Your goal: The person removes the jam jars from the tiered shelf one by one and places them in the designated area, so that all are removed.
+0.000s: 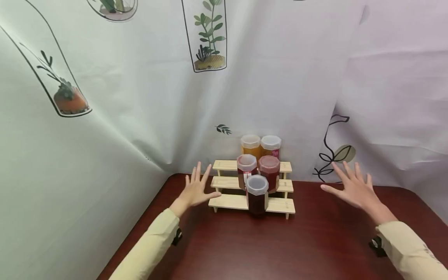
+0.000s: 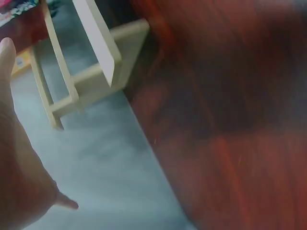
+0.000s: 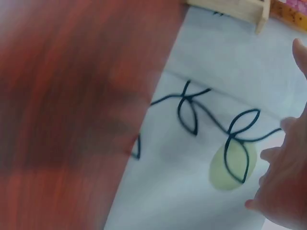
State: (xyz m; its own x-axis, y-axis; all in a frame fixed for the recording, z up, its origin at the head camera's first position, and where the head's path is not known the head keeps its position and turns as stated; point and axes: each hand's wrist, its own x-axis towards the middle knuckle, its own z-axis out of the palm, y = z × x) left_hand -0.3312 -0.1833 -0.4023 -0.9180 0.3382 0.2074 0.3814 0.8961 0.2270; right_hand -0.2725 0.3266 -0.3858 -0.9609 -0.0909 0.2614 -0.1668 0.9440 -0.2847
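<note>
A three-tier wooden rack stands at the back of the table with several lidded jars on it. On the lowest step is a dark jar with a whitish lid. Two red jars, one with a pale lid and one with a reddish lid, share the middle step. An orange jar and a jar with a pink label stand on the top. My left hand, fingers spread, hovers beside the rack's left end. My right hand, also spread, is farther off to the right. Both hold nothing.
The dark red tabletop ends against a white curtain printed with plants in glass jars. The curtain also runs along the left side. Each wrist carries a small dark camera, one by the left sleeve and one by the right sleeve.
</note>
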